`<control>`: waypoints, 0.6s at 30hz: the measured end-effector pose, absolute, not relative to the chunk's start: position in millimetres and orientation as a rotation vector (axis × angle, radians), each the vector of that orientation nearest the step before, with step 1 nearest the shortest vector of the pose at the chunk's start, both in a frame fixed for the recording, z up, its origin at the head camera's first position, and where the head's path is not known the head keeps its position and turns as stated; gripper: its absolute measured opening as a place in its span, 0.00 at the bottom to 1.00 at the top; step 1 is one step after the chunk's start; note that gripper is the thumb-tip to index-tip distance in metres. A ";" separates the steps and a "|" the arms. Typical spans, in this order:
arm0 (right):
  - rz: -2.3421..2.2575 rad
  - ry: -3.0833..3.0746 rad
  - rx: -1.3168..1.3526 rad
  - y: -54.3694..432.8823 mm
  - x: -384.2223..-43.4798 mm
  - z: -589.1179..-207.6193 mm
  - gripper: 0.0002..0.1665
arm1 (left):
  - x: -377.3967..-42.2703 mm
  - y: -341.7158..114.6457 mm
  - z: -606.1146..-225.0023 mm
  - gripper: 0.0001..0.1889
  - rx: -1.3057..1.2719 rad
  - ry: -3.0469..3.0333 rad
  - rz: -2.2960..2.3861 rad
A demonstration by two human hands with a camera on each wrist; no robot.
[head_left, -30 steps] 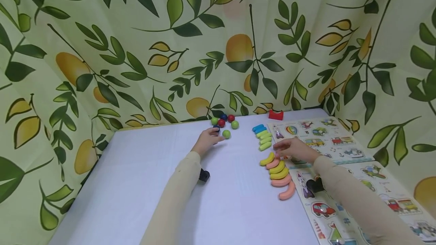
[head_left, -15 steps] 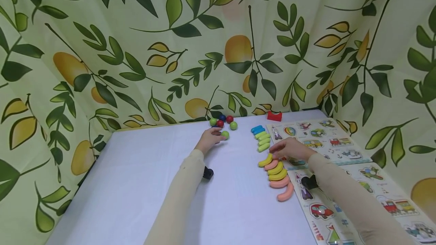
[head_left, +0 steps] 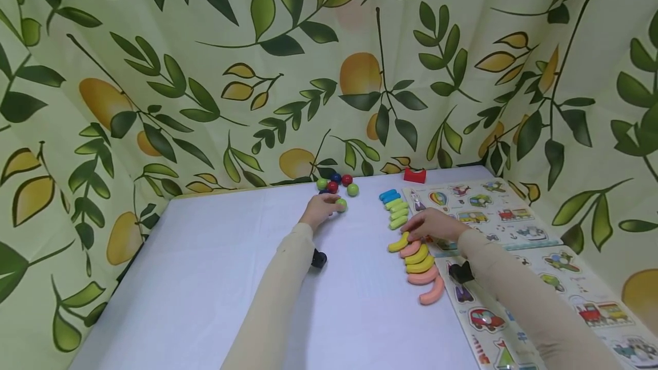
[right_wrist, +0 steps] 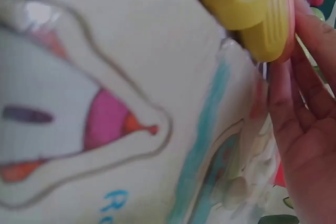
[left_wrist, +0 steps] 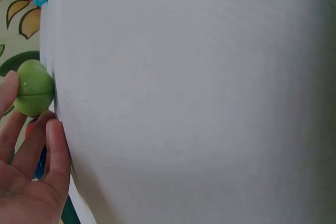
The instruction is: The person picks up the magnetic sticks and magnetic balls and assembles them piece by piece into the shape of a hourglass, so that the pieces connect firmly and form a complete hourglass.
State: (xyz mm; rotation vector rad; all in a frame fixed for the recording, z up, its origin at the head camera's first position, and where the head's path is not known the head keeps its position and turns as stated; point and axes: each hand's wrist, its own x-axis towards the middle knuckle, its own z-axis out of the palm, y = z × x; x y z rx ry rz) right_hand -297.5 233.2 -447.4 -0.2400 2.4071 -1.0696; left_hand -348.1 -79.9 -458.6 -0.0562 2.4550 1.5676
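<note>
My left hand pinches a small round green ball at the back of the table. In the left wrist view the ball, with a crease across it, sits between the thumb and the fingertips. My right hand pinches the upper end of a yellow toy banana, the top one of a row. Below it lie a pink toy banana and several more yellow and pink ones. In the right wrist view the right hand is beside ribbed yellow pieces; its fingertips are partly hidden.
Behind the left hand cluster red balls, dark blue balls and green balls. Short green pieces and blue pieces line up above the bananas. Picture boards lie at right; a red block is at the back.
My left fingers have closed in on the green ball. My right hand has come down and left onto the top yellow banana, which has shifted slightly left from the row.
</note>
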 end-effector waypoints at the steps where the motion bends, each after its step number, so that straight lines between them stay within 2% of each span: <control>1: -1.065 2.403 -0.237 232.1 -297.8 -447.2 0.16 | -347.7 -79.4 -457.8 0.22 -0.050 2.467 1.550; 6: -1.006 2.426 -0.274 227.2 -297.1 -445.8 0.14 | -338.9 -82.2 -453.7 0.19 0.030 2.502 1.455; 11: -0.969 2.422 -0.349 220.4 -295.4 -445.4 0.12 | -318.1 -104.6 -450.4 0.19 0.112 2.515 1.300; 18: -0.852 2.456 -0.399 210.4 -291.6 -438.4 0.11 | -286.3 -133.4 -449.2 0.18 0.048 2.481 1.302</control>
